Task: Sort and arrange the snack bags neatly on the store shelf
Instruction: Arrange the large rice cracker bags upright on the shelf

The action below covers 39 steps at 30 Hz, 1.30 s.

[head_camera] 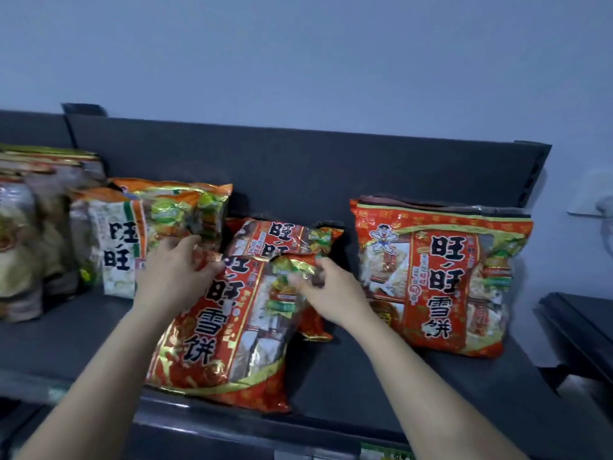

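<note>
Both hands were seen in the single head view, reaching onto the shelf [365, 376] on bare forearms. The left hand [175, 270] was curled round the upper left corner of the front bag [215, 330]. The right hand [326, 290] was pinched on that bag's crumpled upper right corner. The bag was thus held by two hands, leaned back, with its lower edge at the shelf's front edge.

Three red bags were counted. The first was the held one. A second bag [282, 240] was laid just behind it and partly covered by it. A third bag [438, 280] was stood upright well to the right, near the back panel [298, 161]; whether another was stood behind it could not be told.

Two orange bags [112, 240] were stood to the left, one behind the other, the left hand just beside them. Further left, pale bags [20, 247] were blurred and could not be counted.

One green label [386, 453] was seen at the bottom edge. One more dark shelf [580, 323] was seen at the far right.
</note>
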Each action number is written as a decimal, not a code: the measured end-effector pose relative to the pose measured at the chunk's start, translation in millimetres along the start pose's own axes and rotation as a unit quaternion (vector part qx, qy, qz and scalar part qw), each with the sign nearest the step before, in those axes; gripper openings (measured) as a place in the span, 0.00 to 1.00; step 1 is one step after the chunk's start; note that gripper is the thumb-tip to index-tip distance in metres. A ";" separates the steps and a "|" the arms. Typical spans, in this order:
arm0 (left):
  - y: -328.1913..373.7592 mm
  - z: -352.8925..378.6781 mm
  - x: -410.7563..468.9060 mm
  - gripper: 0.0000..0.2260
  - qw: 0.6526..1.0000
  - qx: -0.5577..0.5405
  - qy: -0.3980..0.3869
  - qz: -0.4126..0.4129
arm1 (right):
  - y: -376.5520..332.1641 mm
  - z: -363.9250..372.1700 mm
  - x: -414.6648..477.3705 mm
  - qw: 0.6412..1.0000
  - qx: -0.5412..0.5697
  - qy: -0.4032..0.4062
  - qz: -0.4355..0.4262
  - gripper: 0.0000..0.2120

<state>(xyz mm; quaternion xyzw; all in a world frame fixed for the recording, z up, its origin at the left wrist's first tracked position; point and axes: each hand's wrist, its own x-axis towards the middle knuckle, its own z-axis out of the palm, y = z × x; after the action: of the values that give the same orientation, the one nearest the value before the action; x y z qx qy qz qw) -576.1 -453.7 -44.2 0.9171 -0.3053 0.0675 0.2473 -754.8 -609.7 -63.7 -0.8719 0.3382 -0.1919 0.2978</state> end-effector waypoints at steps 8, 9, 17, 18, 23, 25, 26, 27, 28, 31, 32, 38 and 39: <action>-43.0 5.2 10.1 0.47 0.939 -0.309 -0.139 -0.060 | -18.2 32.5 12.2 0.952 0.283 0.044 0.106 0.23; -44.5 5.5 12.4 0.43 0.918 -0.359 -0.153 -0.074 | -20.3 32.6 12.0 0.946 0.298 0.061 0.109 0.25; -35.0 -0.3 21.6 0.25 0.725 -0.655 -0.182 -0.112 | -38.4 13.1 -10.5 0.862 0.481 0.149 0.056 0.17; -32.5 -1.7 21.1 0.24 0.716 -0.665 -0.189 -0.096 | -39.6 9.5 -13.0 0.858 0.486 0.158 0.053 0.18; -20.7 -1.8 15.5 0.05 0.694 -0.706 -0.112 -0.090 | -42.2 2.7 -24.3 0.821 0.515 0.240 0.060 0.48; -15.6 0.4 11.3 0.05 0.685 -0.717 -0.089 -0.094 | -37.2 0.9 -29.7 0.799 0.539 0.257 0.071 0.54; -12.0 1.6 8.8 0.05 0.682 -0.722 -0.082 -0.090 | -31.9 -0.5 -31.9 0.794 0.545 0.260 0.070 0.55; -8.4 2.9 6.6 0.05 0.682 -0.723 -0.076 -0.082 | -26.1 -1.8 -32.6 0.795 0.544 0.260 0.065 0.56; -5.0 2.9 5.1 0.05 0.685 -0.721 -0.075 -0.070 | -15.5 -2.2 -29.3 0.795 0.544 0.262 0.061 0.56; 2.9 -0.5 4.6 0.03 0.709 -0.701 -0.073 -0.033 | -24.4 -14.3 -37.3 0.806 0.523 0.271 0.059 0.48; 5.5 -2.3 4.8 0.03 0.713 -0.698 -0.063 -0.031 | -30.9 -18.7 -39.5 0.809 0.513 0.282 0.057 0.35; 15.4 -4.8 4.5 0.05 0.698 -0.708 -0.084 -0.068 | -22.3 -33.1 -38.0 0.802 0.550 0.224 0.060 0.13; 14.1 -4.3 6.8 0.06 0.697 -0.707 -0.105 -0.058 | -17.2 -35.6 -37.8 0.815 0.546 0.188 0.048 0.15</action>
<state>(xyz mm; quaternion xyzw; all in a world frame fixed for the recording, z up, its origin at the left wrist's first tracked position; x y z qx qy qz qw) -578.9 -464.9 -32.7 0.4897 -0.2334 -0.2792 0.7923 -792.1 -586.7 -30.9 -0.4961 0.2685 -0.4910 0.6639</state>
